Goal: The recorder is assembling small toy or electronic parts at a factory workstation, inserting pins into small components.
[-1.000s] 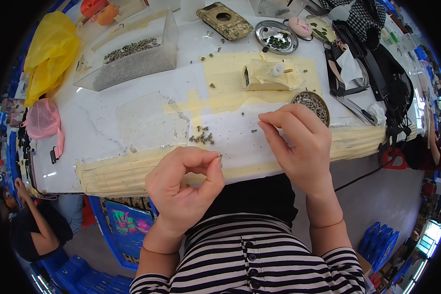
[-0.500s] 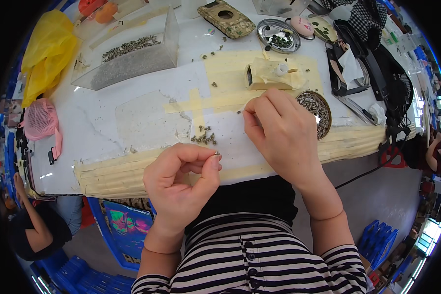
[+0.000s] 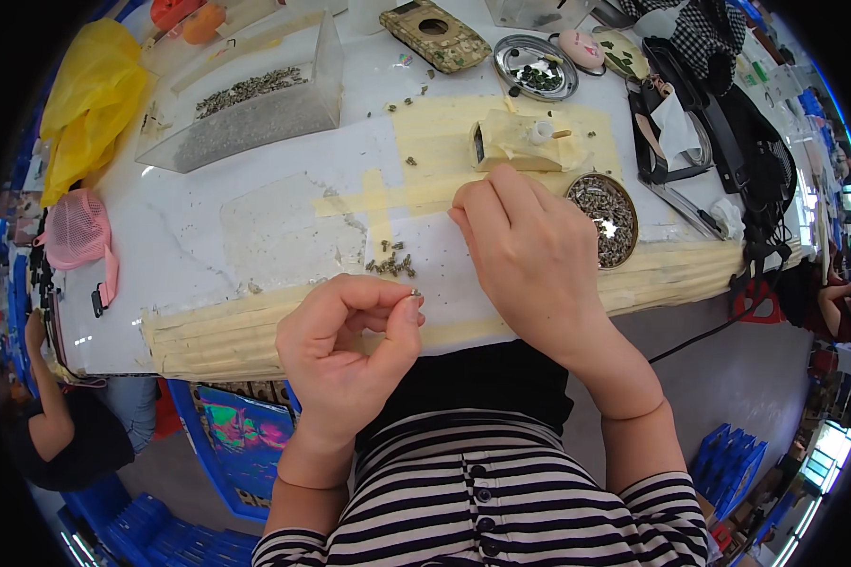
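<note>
- Small metal part (image 3: 416, 294) sits between the thumb and forefinger tips of the left hand (image 3: 345, 352), above the near edge of the table (image 3: 170, 250); the fingertips cover most of it, so its exact shape is hard to make out.
- That hand is pinched narrow on the part, palm partly turned up, the other fingers curled behind the forefinger.
- Right hand (image 3: 531, 260) hangs over the table with its back to the camera, fingers bent and drawn together; the thumb and fingertips are mostly hidden, so I cannot tell whether they hold anything.
- Loose pile of metal parts (image 3: 390, 262) lies just beyond the left hand's fingertips, single pieces too small to tell in detail.
- Round dish (image 3: 637, 227), filled with similar pieces, stands just beside the right hand, which seems to cover a little of its left edge.
- Tape-wrapped block (image 3: 515, 159) stands beyond the right hand, its contents out of sight.
- Clear bin (image 3: 246, 142) at the far left holds a heap of small pieces, blurred together.
- Clear container (image 3: 544, 13) is cut off by the top edge.
- Co-worker's arm (image 3: 52, 406) shows at the left, blurred near the dark rim.
</note>
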Motion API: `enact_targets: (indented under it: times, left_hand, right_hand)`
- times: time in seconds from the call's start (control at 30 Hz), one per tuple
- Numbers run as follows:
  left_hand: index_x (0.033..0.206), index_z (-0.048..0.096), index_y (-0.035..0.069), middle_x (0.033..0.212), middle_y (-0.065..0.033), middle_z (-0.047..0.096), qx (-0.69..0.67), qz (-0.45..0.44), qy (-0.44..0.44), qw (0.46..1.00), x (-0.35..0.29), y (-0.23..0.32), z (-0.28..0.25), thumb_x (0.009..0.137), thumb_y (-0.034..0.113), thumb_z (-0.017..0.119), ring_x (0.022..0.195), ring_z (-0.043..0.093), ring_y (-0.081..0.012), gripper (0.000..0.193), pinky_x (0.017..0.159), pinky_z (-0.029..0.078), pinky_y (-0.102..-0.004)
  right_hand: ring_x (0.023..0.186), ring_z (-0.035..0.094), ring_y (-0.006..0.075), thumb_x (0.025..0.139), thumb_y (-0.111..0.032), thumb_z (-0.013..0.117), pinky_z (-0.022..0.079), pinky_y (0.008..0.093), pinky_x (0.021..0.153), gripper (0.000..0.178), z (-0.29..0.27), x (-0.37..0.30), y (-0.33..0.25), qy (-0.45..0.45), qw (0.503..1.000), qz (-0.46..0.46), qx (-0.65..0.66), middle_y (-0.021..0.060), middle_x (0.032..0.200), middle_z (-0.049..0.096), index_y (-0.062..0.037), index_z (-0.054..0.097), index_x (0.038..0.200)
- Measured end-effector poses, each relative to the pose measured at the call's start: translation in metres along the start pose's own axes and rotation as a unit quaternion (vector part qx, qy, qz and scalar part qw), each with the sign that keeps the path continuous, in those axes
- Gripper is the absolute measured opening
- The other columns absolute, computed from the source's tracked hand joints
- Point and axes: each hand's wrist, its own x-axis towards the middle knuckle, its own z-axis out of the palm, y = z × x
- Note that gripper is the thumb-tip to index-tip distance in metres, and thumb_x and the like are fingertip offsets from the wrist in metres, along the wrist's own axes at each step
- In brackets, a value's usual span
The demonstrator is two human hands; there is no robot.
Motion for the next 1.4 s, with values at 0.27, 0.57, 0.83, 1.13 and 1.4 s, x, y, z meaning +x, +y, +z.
enact_targets:
  times: [0.27, 0.57, 0.83, 1.13, 1.4]
  left_hand:
    - [0.09, 0.065, -0.005, 0.082, -0.007, 0.068, 0.014, -0.002, -0.004, 1.0, -0.001, -0.002, 0.0, 0.082, -0.009, 0.068, 0.074, 0.066, -0.0093, 0.009, 0.068, 0.053, -0.0212]
    - [0.09, 0.066, -0.005, 0.081, -0.0063, 0.069, -0.064, -0.066, -0.069, 0.993, 0.004, 0.01, 0.012, 0.082, -0.007, 0.069, 0.073, 0.067, -0.0098, 0.009, 0.066, 0.054, -0.0218]
    - [0.088, 0.068, -0.001, 0.078, -0.0104, 0.068, 0.209, 0.279, -0.032, 0.937, 0.007, -0.004, 0.015, 0.073, -0.008, 0.074, 0.066, 0.067, -0.0197, 0.018, 0.059, 0.054, -0.0266]
    - [0.09, 0.068, 0.0, 0.081, -0.0117, 0.07, 0.234, 0.32, -0.033, 0.918, 0.008, -0.004, 0.017, 0.073, -0.007, 0.075, 0.069, 0.068, -0.0217, 0.02, 0.06, 0.056, -0.0287]
    - [0.092, 0.069, 0.0, 0.081, -0.012, 0.07, 0.214, 0.323, -0.025, 0.921, 0.008, -0.009, 0.016, 0.072, -0.008, 0.075, 0.068, 0.068, -0.0215, 0.023, 0.06, 0.055, -0.0283]
  right_hand:
    - [0.068, 0.059, 0.0222, 0.08, -0.006, 0.07, 0.046, 0.0333, 0.056, 0.009, -0.024, -0.024, 0.019, 0.019, 0.998, 0.037, 0.045, 0.0056, 0.076, 0.054, -0.006, 0.061, 0.084]
    - [0.065, 0.064, 0.0216, 0.072, 0.002, 0.076, 0.049, 0.0312, 0.054, 0.018, -0.033, -0.033, -0.003, 0.076, 0.934, 0.013, 0.349, 0.0078, 0.078, 0.065, -0.0035, 0.069, 0.088]
    - [0.062, 0.062, 0.0217, 0.07, 0.001, 0.075, 0.049, 0.0313, 0.053, 0.017, -0.025, -0.034, -0.009, 0.099, 0.939, 0.018, 0.328, 0.0065, 0.075, 0.064, -0.0043, 0.067, 0.085]
    - [0.061, 0.06, 0.0147, 0.072, 0.004, 0.072, 0.044, 0.0253, 0.051, 0.014, -0.027, -0.034, -0.007, 0.051, 0.917, 0.045, 0.393, 0.0052, 0.074, 0.063, -0.0028, 0.067, 0.084]
    - [0.059, 0.058, 0.0105, 0.078, 0.002, 0.071, 0.044, 0.0231, 0.051, 0.009, -0.028, -0.033, -0.005, -0.002, 0.879, 0.092, 0.468, 0.0038, 0.074, 0.063, -0.0019, 0.067, 0.085]
